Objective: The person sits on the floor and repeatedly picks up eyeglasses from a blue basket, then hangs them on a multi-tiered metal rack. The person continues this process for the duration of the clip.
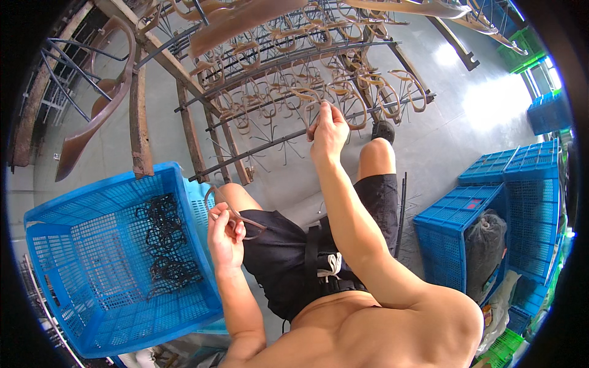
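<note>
Head view shows us seated before a big rusty rack (pixel 257 67) of spiked bars hung with brown loops (pixel 343 92), a blue crate (pixel 67 270) at our left holding dark loops (pixel 162 245), and stacked blue crates (pixel 515 184) well off to our right. Our right hand (pixel 328 130) reaches up to the rack's near bar (pixel 270 146), fingers pinched on a brown loop (pixel 314 105) hanging there, while our left hand (pixel 224 234) sits above our left thigh, clenched on another brown loop (pixel 236 214), beside the crate's rim.
</note>
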Motion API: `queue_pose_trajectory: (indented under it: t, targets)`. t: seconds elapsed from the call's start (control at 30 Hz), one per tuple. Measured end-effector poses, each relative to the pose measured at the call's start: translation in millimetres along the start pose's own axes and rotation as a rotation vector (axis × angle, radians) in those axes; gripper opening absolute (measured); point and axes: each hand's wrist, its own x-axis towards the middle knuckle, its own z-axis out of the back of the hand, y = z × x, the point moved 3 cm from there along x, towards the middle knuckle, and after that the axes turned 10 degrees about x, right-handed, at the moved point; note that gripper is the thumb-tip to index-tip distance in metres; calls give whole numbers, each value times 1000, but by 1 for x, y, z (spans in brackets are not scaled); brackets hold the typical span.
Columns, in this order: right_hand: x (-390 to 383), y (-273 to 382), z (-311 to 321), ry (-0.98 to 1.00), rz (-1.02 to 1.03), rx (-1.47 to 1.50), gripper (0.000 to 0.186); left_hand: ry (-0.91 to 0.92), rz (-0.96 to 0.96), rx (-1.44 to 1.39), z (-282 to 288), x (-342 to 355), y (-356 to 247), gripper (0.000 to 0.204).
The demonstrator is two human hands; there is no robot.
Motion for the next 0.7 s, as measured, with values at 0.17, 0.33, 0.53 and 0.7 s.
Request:
queue_pose_trajectory:
  t: [0.17, 0.33, 0.53, 0.7]
  targets:
    - [-1, 1, 0, -10, -17, 36, 18, 36, 2, 16, -6, 2, 0, 11]
    - [-1, 2, 3, -41, -104, 127, 15, 22, 13, 20, -1, -1, 3, 11]
    - [1, 4, 10, -76, -169, 151, 10, 33, 10, 40, 6, -2, 2, 10]
    - [-1, 6, 12, -26, -181, 92, 8, 32, 19, 40, 3, -4, 3, 10]
